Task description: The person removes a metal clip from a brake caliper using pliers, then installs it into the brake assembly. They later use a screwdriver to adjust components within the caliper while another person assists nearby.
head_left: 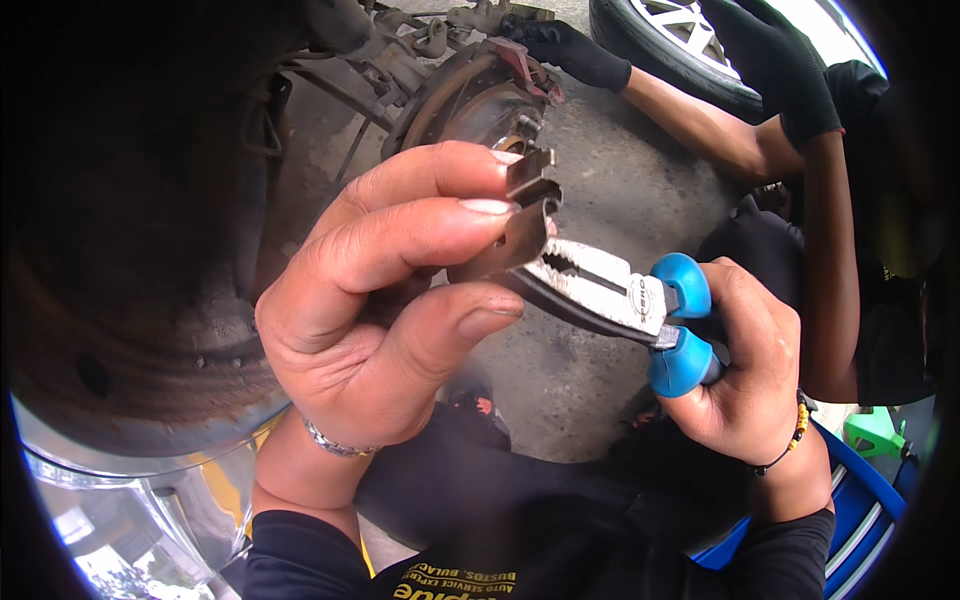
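Between the fingers and thumb of my left hand (pixel 380 270) is a small bent metal clip (pixel 518 240), dark grey with folded tabs at its upper end. My right hand (pixel 745 350) is wrapped round the blue handles of a pair of pliers (pixel 600 280). The pliers' jaws point left and meet the clip's lower right edge; whether they grip it firmly I cannot tell. Just behind my left fingers is a rusty brake assembly (pixel 470 100) with a hub, partly hidden by the hand.
A co-worker's black-gloved hand (pixel 575 55) touches parts behind the brake assembly, and their other gloved hand (pixel 780 75) is at the upper right. Behind them lies a wheel (pixel 640 40). A dark, rusty wheel well (pixel 130 330) fills the left. A green object (pixel 873 433) is at the lower right.
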A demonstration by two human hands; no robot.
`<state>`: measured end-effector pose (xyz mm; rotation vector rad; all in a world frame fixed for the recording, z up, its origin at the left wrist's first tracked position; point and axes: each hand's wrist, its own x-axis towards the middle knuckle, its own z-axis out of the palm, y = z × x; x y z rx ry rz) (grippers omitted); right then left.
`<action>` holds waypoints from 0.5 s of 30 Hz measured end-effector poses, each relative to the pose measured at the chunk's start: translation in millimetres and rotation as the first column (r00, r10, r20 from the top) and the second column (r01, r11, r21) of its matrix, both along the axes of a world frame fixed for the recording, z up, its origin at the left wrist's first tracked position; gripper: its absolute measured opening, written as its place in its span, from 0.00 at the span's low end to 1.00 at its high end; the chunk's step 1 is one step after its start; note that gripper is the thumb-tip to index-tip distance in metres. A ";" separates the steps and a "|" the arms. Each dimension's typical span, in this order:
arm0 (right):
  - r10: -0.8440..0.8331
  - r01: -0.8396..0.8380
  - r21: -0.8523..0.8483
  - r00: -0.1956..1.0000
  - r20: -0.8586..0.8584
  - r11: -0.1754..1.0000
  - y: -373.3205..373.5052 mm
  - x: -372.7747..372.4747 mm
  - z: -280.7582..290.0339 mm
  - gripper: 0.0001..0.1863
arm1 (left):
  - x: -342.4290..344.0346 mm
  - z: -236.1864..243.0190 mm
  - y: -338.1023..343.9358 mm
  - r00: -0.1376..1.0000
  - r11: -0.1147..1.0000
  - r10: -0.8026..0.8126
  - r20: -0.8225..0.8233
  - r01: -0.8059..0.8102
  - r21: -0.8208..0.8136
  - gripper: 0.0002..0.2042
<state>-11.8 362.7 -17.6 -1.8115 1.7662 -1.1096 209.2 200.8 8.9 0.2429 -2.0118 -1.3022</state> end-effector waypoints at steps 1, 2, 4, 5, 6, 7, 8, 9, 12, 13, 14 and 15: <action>-0.012 0.012 -0.021 1.000 0.017 1.000 -2.3 1.9 -1.2 0.18 | -2.2 0.9 0.6 0.999 0.998 0.042 0.005 -0.041 -0.053 0.18; -0.023 0.024 -0.042 0.999 0.034 0.999 -4.8 3.5 -2.2 0.17 | -4.4 1.6 1.2 0.996 0.991 0.084 0.007 -0.083 -0.104 0.17; -0.075 0.079 -0.034 0.992 0.097 0.996 -3.5 3.5 -1.5 0.15 | -8.1 -2.2 0.1 0.989 0.973 0.150 -0.007 -0.149 -0.177 0.15; -0.096 0.099 -0.018 0.985 0.141 0.995 -1.1 4.4 0.2 0.14 | -8.6 -2.9 2.3 0.983 0.968 0.181 -0.008 -0.180 -0.175 0.15; -0.116 0.119 0.001 0.969 0.219 0.993 1.1 6.9 1.9 0.13 | -8.6 -3.3 4.6 0.977 0.962 0.215 -0.004 -0.212 -0.175 0.14; -0.001 -0.008 0.089 0.995 0.104 0.996 6.1 -1.4 3.2 0.13 | -8.5 -3.7 6.7 0.969 0.954 0.248 0.001 -0.244 -0.175 0.13; 0.042 -0.064 0.082 0.968 0.246 0.995 3.7 2.7 1.9 0.13 | -7.1 -1.0 8.5 0.961 0.941 0.276 0.025 -0.265 -0.211 0.13; 0.078 -0.113 0.073 0.923 0.376 0.991 2.4 6.8 0.3 0.13 | -7.1 0.4 8.5 0.953 0.930 0.301 0.026 -0.288 -0.227 0.12; -0.009 -0.300 0.243 0.613 0.790 0.923 16.0 10.3 -6.2 0.10 | -7.2 4.6 8.9 0.936 0.929 0.353 0.008 -0.349 -0.125 0.11; -0.020 -0.319 0.233 0.551 0.834 0.919 17.3 10.5 -7.7 0.10 | -9.1 5.6 10.1 0.935 0.935 0.355 -0.007 -0.355 0.001 0.11; -0.035 -0.338 0.226 0.488 0.872 0.914 18.9 10.1 -8.7 0.10 | -11.3 6.5 11.7 0.931 0.925 0.364 -0.029 -0.357 0.130 0.12; -0.059 -0.381 0.257 0.461 0.885 0.888 21.6 3.7 -4.2 0.10 | -10.7 11.1 13.3 0.936 0.906 0.352 -0.001 -0.341 0.251 0.13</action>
